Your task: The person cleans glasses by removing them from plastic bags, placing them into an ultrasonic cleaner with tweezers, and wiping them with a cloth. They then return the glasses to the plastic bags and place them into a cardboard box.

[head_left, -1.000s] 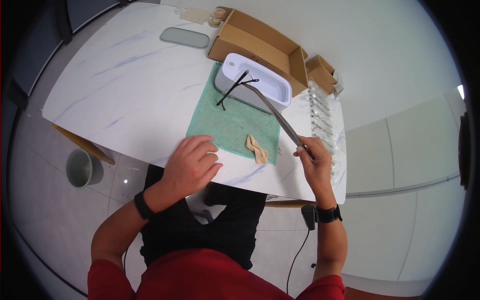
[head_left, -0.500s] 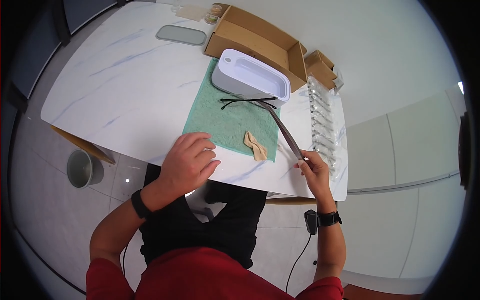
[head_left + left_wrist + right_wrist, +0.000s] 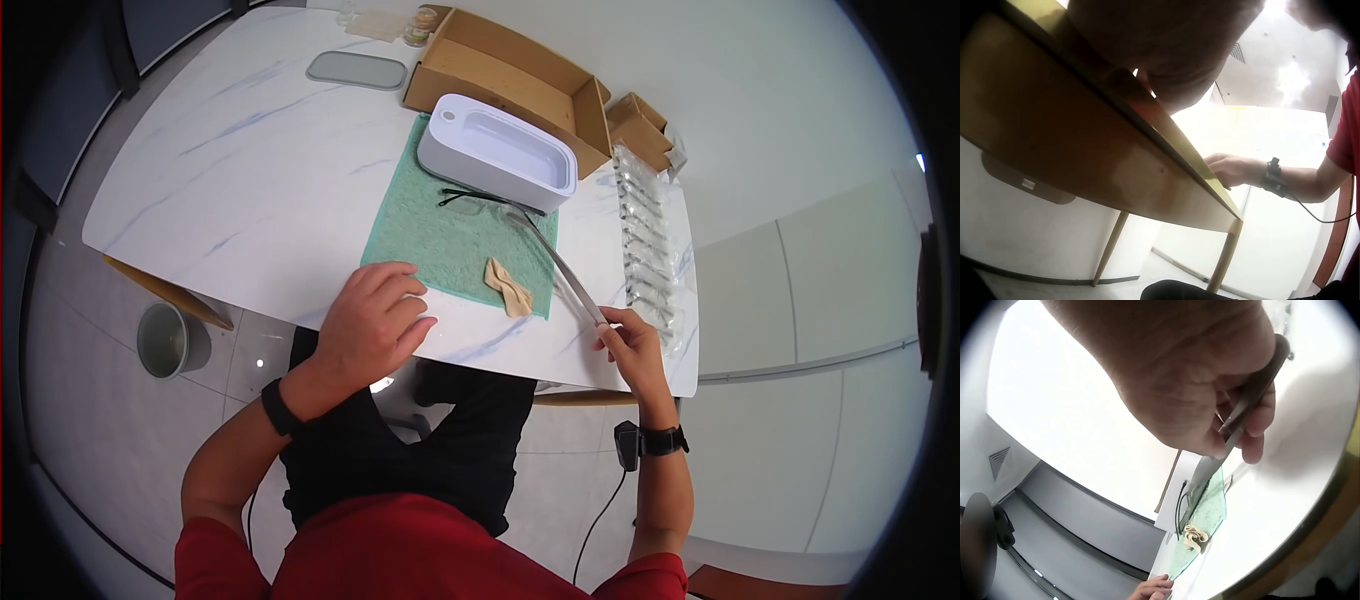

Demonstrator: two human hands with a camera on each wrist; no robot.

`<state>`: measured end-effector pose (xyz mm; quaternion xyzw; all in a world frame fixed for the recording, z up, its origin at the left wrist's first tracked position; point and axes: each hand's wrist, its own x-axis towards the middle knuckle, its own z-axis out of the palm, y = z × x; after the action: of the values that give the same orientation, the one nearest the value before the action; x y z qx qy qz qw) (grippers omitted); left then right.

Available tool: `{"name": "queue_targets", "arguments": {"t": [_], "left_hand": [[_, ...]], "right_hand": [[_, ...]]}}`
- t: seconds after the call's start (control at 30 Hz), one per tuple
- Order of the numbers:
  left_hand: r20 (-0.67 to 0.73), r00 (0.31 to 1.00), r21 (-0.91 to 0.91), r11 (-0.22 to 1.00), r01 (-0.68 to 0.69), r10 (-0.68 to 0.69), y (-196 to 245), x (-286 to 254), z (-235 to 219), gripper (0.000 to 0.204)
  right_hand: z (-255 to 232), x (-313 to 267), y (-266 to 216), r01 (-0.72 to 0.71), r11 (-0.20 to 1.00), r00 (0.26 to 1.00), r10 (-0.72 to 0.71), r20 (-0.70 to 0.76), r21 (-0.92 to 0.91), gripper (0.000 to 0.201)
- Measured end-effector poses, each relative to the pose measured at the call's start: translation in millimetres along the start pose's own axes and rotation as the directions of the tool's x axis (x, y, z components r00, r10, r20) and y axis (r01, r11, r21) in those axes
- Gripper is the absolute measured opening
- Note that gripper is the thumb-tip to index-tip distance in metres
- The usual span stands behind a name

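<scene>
My right hand point(image 3: 633, 348) pinches the rear end of long metal tweezers point(image 3: 569, 275) between thumb and fingers. Their tips reach a pair of black-framed eyeglasses point(image 3: 470, 194) over the green towel point(image 3: 415, 230), close in front of a white oblong tub point(image 3: 455, 168) with a round button. The right wrist view shows the fingers around the tweezers point(image 3: 1250, 400), with the glasses point(image 3: 1179, 509) far along them. My left hand point(image 3: 372, 318) rests by the towel's near left corner, fingers loosely bent, holding nothing. A crumpled beige cloth point(image 3: 508, 287) lies on the towel between the hands.
An open cardboard box point(image 3: 505, 75) stands behind the tub, with a smaller carton point(image 3: 638, 130) to its right. Clear-wrapped packets point(image 3: 645, 235) line the right table edge. A grey oblong lid point(image 3: 357, 69) lies at the back left; a bin point(image 3: 170, 340) stands on the floor.
The tweezers have brought the glasses from above the tub down and forward to the towel, turning them sideways. My right hand has lowered toward me. My left hand has hardly moved.
</scene>
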<state>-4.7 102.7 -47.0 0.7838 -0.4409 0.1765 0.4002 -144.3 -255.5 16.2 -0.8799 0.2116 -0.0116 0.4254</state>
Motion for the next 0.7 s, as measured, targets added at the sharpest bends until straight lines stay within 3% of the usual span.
{"name": "queue_targets", "arguments": {"t": [0.13,0.43,0.7], "left_hand": [[-0.002,1.000,-0.005,1.000,0.001,-0.001,0,0,0,0.015],[-0.001,1.000,-0.012,1.000,0.000,0.000,-1,-1,0,0.015],[-0.004,1.000,-0.016,1.000,-0.002,0.002,0,0,0,0.015]], "right_hand": [[-2,-5,0,0.096,0.994,0.993,-0.099,-0.062,-0.053,0.027],[-23,-21,-15,0.029,0.995,0.997,-0.037,-0.073,-0.100,0.026],[-12,-20,-13,0.040,0.998,0.999,-0.042,-0.031,-0.056,0.027]]}}
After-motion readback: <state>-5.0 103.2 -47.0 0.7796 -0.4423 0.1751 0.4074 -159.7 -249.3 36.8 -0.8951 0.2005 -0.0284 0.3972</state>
